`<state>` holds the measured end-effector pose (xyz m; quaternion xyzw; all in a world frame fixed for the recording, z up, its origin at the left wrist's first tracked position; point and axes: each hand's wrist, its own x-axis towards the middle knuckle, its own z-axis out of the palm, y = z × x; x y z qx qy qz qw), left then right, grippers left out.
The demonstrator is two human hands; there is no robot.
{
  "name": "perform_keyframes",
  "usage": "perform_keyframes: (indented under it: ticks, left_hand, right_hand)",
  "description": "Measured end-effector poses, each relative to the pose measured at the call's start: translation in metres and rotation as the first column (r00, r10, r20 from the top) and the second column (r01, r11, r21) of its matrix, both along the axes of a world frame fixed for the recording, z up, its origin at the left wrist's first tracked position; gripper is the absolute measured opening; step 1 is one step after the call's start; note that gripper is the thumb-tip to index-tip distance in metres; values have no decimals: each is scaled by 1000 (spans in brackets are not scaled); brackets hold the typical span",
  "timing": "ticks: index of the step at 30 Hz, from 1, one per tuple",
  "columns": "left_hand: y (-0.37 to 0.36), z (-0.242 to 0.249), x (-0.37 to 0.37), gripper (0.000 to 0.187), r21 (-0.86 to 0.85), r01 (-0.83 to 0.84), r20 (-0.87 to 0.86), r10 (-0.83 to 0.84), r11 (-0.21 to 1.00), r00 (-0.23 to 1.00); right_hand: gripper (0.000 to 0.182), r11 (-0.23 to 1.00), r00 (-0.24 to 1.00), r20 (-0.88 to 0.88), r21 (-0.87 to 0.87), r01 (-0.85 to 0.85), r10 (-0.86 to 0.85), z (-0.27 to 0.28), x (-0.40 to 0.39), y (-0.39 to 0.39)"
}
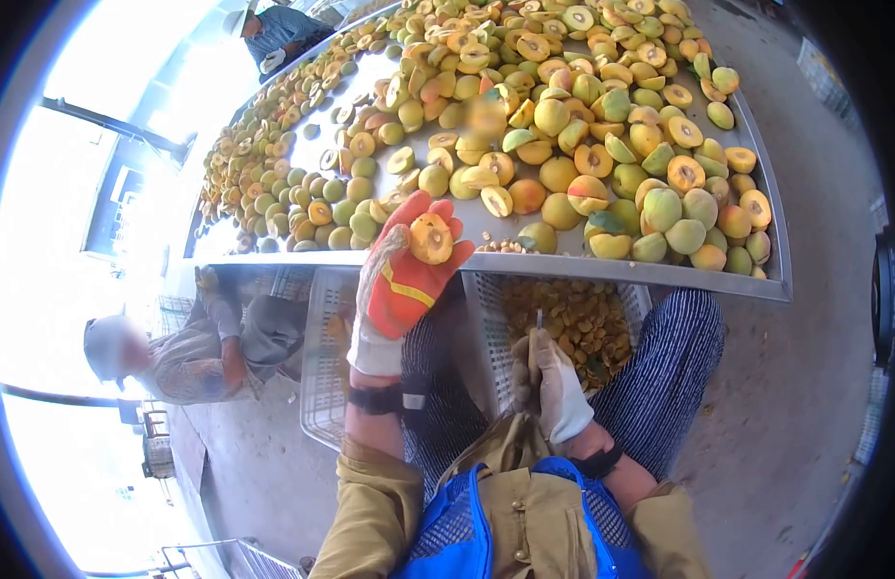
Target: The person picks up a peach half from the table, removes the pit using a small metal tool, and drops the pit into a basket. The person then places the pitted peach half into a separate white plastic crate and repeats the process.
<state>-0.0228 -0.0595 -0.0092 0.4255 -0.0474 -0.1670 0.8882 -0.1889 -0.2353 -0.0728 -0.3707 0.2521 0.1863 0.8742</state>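
Note:
My left hand (pixel 401 289), in an orange and white glove, is raised at the table's near edge with the palm turned up. Its fingers cup a peach half (pixel 431 238), cut face showing with the stone area in the middle. Lower down, in front of my lap, my right hand (pixel 552 381) wears a whitish, stained glove. It is closed around a slim tool with a narrow metal tip (pixel 539 318); the rest is hidden in the fist. Whole and halved yellow-green peaches (pixel 554 116) cover much of the metal table (pixel 660 274) ahead.
A white crate (pixel 488 362) of cut peach pieces (pixel 568 318) stands between my knees, with another white crate (pixel 322 386) to its left. Small peach stones (pixel 503 246) lie at the table edge. One person (pixel 192 352) sits at the left; another person (pixel 283 34) is across the table.

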Motion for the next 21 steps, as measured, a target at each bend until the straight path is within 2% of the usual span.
perform_keyframes:
  ticks: [4, 5, 8, 9, 13, 15, 16, 18, 21]
  left_hand:
    - [-13, -17, -51, 49, -230, -33, -244, -25, 973, 969]
    - [-18, -22, -61, 46, -171, -53, -275, 4, 984, 962]
    - [-31, -46, -83, 45, -89, -26, -151, 12, 996, 988]
    - [-43, -31, -93, 43, -77, -49, -114, 40, 996, 993]
    - [-58, -25, -109, 41, 113, -104, 38, 101, 988, 994]
    - [-57, -34, -109, 40, 117, -104, 70, 96, 988, 993]
    - [-57, -37, -109, 41, 121, -103, 85, 93, 987, 992]
    - [-59, -40, -110, 38, 122, -125, 54, 119, 985, 991]
    - [-63, -39, -111, 34, 136, -147, 8, 148, 980, 989]
  right_hand:
    - [51, 980, 977, 205, -198, -26, 67, 6, -3, 0]
    - [41, 982, 969, 242, -188, -7, 53, 3, -5, 1]
    - [31, 893, 875, 481, -370, 255, -51, -7, -2, 19]
    - [29, 890, 866, 497, -369, 266, -54, -5, 0, 22]
    - [32, 835, 900, 431, -518, 185, 68, -3, 0, 19]
    - [33, 800, 932, 336, -593, 98, 135, 4, 0, 17]
    - [34, 788, 920, 367, -604, 123, 138, 1, 0, 18]
    - [35, 762, 894, 423, -624, 171, 146, -5, 0, 20]
    - [33, 765, 907, 369, -637, 89, 201, 0, -2, 19]
